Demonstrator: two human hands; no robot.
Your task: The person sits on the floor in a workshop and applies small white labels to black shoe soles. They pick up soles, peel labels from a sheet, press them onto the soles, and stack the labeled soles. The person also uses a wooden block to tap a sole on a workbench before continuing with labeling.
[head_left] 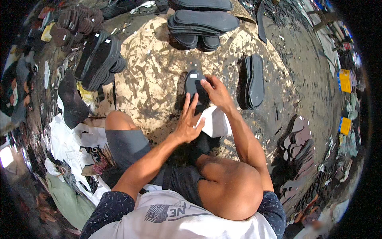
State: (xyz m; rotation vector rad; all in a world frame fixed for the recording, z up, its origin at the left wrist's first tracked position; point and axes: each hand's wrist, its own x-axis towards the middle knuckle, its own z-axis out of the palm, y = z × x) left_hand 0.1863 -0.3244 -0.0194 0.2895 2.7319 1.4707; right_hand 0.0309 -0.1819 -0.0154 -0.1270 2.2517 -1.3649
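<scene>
In front of me a black shoe sole (193, 83) lies lengthwise on the worn board, a small white label at its far end. My left hand (187, 125) rests its outstretched, parted fingers on the sole's near left part. From the right, my right hand (217, 92) has its thumb on top of the sole and its fingers bent at the right edge. A white piece (215, 121), paper or cloth, sits just below the sole between my forearms. My left palm hides part of the sole's near end.
Stacked black soles (203, 22) stand at the far side, a smaller stack (254, 81) at the right, more labelled soles (103, 59) at the left. Brown sole pieces (294, 139) lie by my right knee. White scraps (65, 135) cover the floor at left. The board (147, 79) is stained.
</scene>
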